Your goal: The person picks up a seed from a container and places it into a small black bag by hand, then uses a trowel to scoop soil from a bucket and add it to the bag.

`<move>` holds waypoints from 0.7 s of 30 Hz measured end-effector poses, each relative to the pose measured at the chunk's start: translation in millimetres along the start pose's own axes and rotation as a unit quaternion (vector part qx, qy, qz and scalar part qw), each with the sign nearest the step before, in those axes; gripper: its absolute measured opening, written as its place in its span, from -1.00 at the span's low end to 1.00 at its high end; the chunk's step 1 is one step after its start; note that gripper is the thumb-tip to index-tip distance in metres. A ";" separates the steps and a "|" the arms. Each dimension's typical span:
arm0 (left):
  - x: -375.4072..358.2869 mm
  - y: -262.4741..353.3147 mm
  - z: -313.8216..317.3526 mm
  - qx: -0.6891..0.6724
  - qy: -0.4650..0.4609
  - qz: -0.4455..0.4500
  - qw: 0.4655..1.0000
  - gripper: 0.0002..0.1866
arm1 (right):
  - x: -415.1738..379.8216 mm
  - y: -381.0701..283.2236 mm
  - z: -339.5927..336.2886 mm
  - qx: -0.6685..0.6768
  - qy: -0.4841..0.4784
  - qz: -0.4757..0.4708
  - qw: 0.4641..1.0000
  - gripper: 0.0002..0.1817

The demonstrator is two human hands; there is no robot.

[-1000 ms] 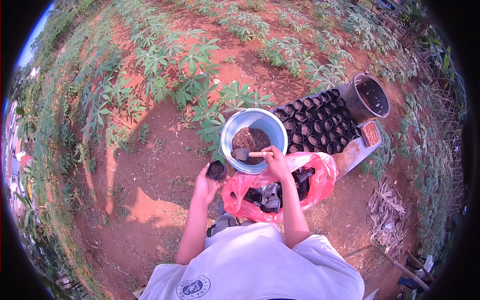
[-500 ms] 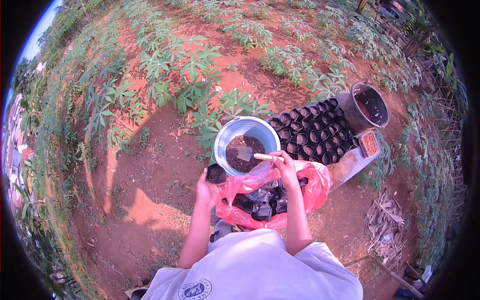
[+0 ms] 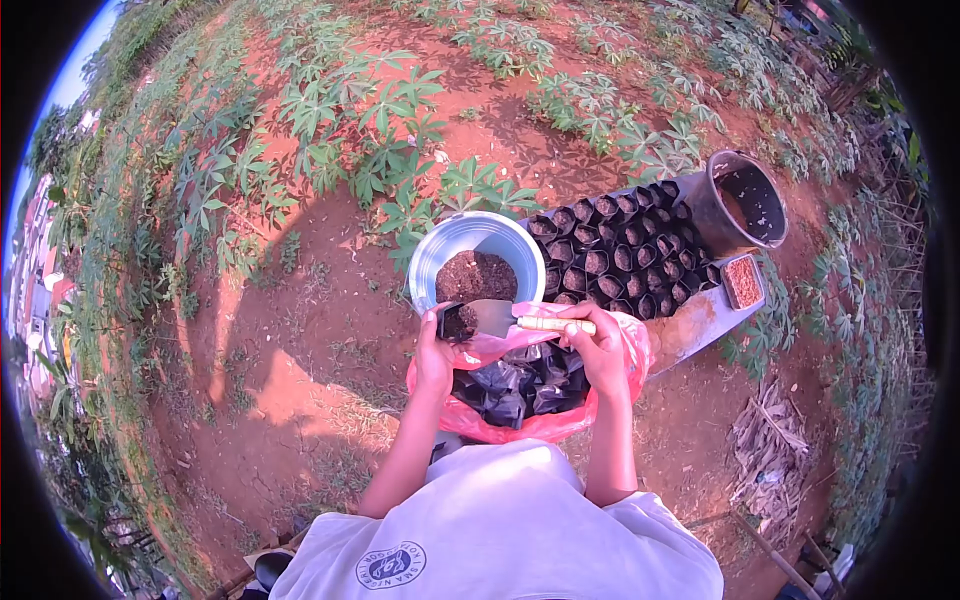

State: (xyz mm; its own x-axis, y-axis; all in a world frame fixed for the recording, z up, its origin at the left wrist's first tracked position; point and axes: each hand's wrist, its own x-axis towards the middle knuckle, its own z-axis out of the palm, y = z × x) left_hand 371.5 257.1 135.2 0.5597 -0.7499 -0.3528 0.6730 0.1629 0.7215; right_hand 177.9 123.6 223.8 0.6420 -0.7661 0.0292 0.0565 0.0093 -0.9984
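Observation:
A small black planting bag (image 3: 457,323) with dark soil at its mouth is held in my left hand (image 3: 433,350). My right hand (image 3: 598,350) grips the pale wooden handle of a small trowel (image 3: 494,318), whose metal blade reaches the bag's opening. Just beyond both hands is a light blue bucket (image 3: 421,268) with brown soil (image 3: 477,274) inside. Below the trowel, a pink plastic bag (image 3: 490,430) lies open, full of folded black bags (image 3: 520,385).
Rows of soil-filled black bags (image 3: 622,258) stand on a board (image 3: 685,340) at the right. A dark bucket (image 3: 727,220) and a tray of reddish grains (image 3: 742,283) are at its far end. Leafy plants (image 3: 385,110) grow beyond, and dry leaves (image 3: 770,440) lie at the lower right.
The trowel has moved from over the blue bucket, left and toward me, to the small bag's mouth. My left hand with the bag has shifted right and slightly away from me.

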 end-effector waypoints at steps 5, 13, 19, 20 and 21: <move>-6.2 -3.5 5.9 0.039 0.039 0.067 0.996 -0.57 | -1.7 0.6 3.9 -0.084 -0.018 0.013 0.996 -0.89; -11.3 0.0 -4.5 0.082 0.043 0.127 0.988 -0.63 | 4.6 -26.8 35.5 -0.236 -0.034 -0.121 0.964 -0.86; -19.3 7.8 -12.2 0.086 0.050 0.122 0.988 -0.66 | 3.5 -44.1 61.0 -0.321 -0.059 -0.133 0.936 -0.84; -19.1 8.0 -15.7 0.090 0.050 0.121 0.987 -0.67 | 3.4 -45.2 65.0 -0.325 -0.061 -0.134 0.934 -0.84; -16.6 6.1 -20.9 0.086 0.051 0.122 0.987 -0.67 | 3.4 -45.9 69.9 -0.342 -0.063 -0.134 0.928 -0.84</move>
State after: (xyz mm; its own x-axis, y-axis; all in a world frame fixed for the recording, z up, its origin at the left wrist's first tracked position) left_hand 376.4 283.9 133.0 0.7470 -0.6316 -0.2078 0.4246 0.2126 0.8801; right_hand 230.9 165.5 273.1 0.7623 -0.5997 0.2435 -0.2440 -0.6147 -0.7501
